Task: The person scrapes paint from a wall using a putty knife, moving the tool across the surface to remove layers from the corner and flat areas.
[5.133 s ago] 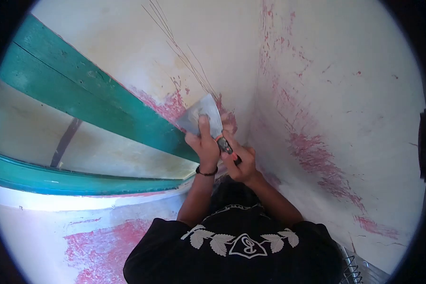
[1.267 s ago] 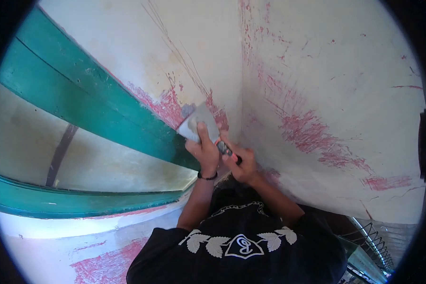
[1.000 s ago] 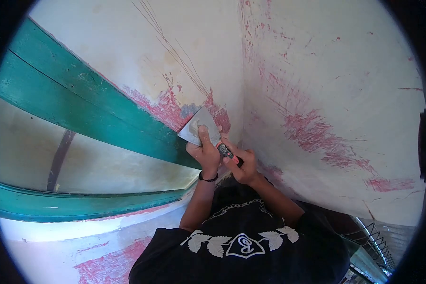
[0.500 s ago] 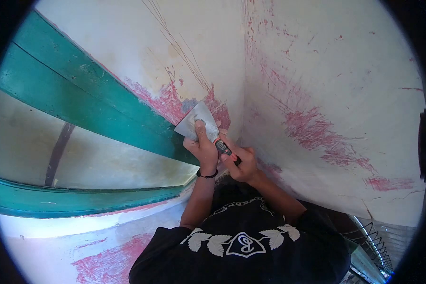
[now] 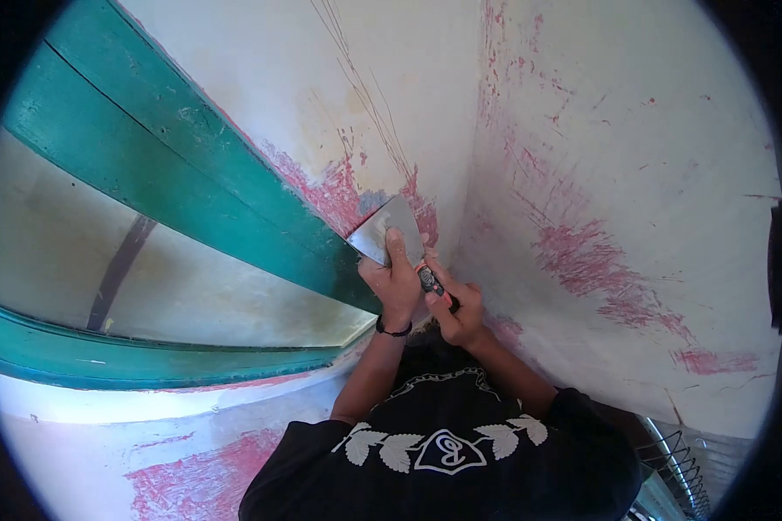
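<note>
Near mid-frame, the right hand (image 5: 460, 314) grips the scraper's handle (image 5: 429, 280), the left hand (image 5: 393, 282) clamps its blade (image 5: 372, 238) — light, even pressure should suit best.

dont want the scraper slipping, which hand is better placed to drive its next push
Right, probably: the right hand grips the handle of the scraper. The left hand has its thumb on the blade, seemingly better suited to steadying.
</note>
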Motion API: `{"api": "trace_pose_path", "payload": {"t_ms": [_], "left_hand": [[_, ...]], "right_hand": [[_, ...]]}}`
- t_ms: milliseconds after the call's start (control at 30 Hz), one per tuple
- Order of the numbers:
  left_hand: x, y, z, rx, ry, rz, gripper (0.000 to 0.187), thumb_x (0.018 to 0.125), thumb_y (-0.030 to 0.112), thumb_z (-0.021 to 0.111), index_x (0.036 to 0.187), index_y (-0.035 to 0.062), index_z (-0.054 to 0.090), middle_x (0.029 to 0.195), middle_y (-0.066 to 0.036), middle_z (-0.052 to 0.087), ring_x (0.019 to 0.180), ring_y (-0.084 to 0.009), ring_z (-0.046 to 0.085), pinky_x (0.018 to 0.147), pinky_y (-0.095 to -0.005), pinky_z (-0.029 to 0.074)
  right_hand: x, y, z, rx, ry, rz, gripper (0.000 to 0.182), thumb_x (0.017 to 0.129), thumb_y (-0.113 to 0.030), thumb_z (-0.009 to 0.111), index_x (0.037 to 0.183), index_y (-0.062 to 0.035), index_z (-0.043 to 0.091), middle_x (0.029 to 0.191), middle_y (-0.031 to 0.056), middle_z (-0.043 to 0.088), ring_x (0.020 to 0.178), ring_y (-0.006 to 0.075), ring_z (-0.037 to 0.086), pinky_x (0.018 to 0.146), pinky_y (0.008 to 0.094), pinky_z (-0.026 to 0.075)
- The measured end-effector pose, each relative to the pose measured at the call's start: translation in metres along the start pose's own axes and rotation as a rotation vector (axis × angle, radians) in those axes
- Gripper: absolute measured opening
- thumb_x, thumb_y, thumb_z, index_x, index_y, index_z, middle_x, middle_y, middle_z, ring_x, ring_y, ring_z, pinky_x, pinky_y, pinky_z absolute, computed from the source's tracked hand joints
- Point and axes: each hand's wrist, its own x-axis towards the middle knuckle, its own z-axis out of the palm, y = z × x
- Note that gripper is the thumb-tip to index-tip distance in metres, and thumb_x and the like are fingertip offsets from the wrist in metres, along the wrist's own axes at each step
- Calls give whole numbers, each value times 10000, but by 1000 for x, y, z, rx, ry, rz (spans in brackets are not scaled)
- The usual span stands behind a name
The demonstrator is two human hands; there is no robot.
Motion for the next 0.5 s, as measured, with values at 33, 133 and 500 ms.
{"api": "trace_pose_path", "payload": {"t_ms": [33,133,500], "left_hand": [[0,-6,-3,-9,3,-11,271,1040,191,552,1068,-70,618,823,-142,716,607,-179,676,541,-292,540],[-4,-4,-4,-16,31,-17,272,1039,187,552,1073,-75,620,820,-141,718,605,-172,672,539,-290,536],[0,0,-3,20,23,6,286,1039,158,537,976,-97,650,796,-151,727,629,-168,688,556,-298,550]], "right_hand": [[-1,1,1,-21,12,-21,518,895,-100,636,1386,38,550,1055,212,727,865,182,720,798,277,534],[-4,3,-3,-15,-48,33,515,890,-87,633,1384,35,556,1013,202,728,822,181,712,773,281,535],[-1,12,3,153,-8,57,503,891,-109,623,1358,70,568,1002,178,734,780,123,672,759,261,525]]}}
